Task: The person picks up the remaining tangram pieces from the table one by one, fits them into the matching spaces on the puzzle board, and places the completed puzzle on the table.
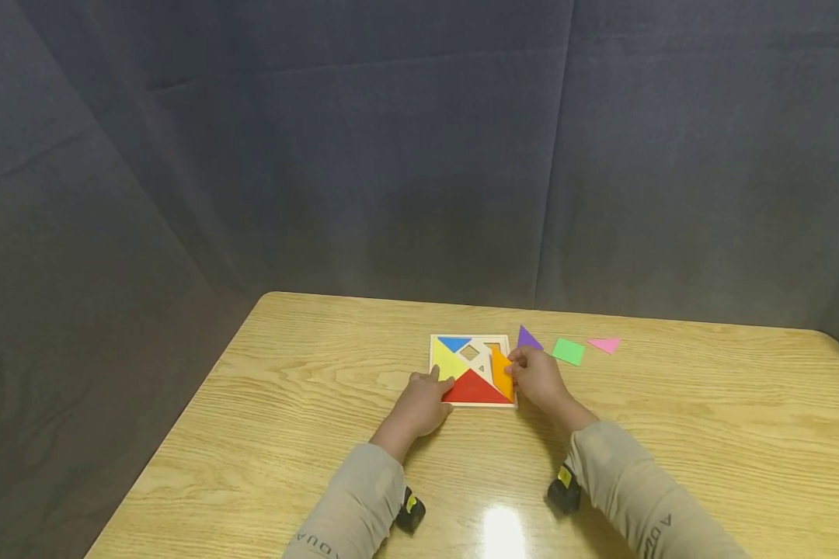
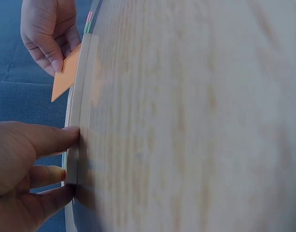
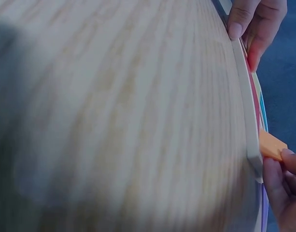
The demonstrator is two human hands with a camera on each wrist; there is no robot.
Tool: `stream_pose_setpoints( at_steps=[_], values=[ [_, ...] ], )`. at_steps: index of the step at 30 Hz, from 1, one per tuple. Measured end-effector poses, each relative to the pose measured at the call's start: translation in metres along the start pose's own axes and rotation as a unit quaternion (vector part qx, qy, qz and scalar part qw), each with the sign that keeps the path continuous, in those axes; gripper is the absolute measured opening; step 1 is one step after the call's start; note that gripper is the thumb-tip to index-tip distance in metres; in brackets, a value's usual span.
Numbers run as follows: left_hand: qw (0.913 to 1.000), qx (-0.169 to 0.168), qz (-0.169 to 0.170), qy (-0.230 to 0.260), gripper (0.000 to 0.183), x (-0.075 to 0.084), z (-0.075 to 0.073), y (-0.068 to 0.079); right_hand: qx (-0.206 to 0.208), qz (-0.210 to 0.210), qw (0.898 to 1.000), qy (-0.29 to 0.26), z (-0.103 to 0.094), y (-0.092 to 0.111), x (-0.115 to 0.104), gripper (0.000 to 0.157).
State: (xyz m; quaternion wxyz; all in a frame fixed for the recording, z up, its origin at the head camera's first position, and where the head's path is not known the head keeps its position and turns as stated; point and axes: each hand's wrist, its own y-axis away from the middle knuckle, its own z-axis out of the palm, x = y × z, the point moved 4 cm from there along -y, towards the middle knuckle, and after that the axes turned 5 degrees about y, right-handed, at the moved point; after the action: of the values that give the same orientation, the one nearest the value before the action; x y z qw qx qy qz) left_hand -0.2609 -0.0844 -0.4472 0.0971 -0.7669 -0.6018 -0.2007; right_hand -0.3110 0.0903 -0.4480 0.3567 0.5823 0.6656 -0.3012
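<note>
A square wooden tangram tray [image 1: 472, 404] lies on the table between the hands. The left hand [image 1: 422, 400] grips its front left corner, thumb against the front edge, fingertips over the yellow triangle [image 1: 446, 359] and red triangle [image 1: 471, 388]. Between thumb and fingers, the right hand [image 1: 537, 377] pinches an orange parallelogram piece [image 1: 501, 371] at the tray's right side. That orange piece [image 2: 66, 75] stands tilted up from the tray in the left wrist view. A small blue triangle [image 1: 454, 343] lies in the tray's back left.
Beyond the right hand lie a purple triangle [image 1: 527, 339], a green piece [image 1: 569, 351] and a pink triangle [image 1: 605, 345]. The wood-grain table [image 1: 287, 404] ends at the back against a dark cloth [image 1: 391, 171]. Both wrists wear small black cameras.
</note>
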Motion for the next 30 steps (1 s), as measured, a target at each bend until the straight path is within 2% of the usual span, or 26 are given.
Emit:
stream_pose_setpoints(
  at_steps=[7, 14, 21, 30],
  values=[
    [1.0, 0.003, 0.001, -0.002, 0.043, -0.0001, -0.0005, 0.0002, -0.011, -0.026, 0.998, 0.063, 0.0007, -0.0031, -0.003, 0.008],
    [1.0, -0.001, 0.0, 0.0, 0.043, 0.0002, -0.0008, -0.0002, 0.003, -0.044, 0.992, 0.114, 0.0, -0.0036, -0.0032, 0.008],
    [0.9999, 0.005, 0.006, -0.01, 0.042, 0.0011, -0.0023, 0.0013, 0.011, -0.032, 0.992, 0.125, 0.0022, -0.0028, -0.0033, 0.01],
    [1.0, 0.003, 0.007, 0.0, 0.043, 0.0002, -0.001, 0.0022, 0.006, -0.012, 0.992, 0.129, 0.0044, -0.001, -0.0016, 0.013]
  ],
)
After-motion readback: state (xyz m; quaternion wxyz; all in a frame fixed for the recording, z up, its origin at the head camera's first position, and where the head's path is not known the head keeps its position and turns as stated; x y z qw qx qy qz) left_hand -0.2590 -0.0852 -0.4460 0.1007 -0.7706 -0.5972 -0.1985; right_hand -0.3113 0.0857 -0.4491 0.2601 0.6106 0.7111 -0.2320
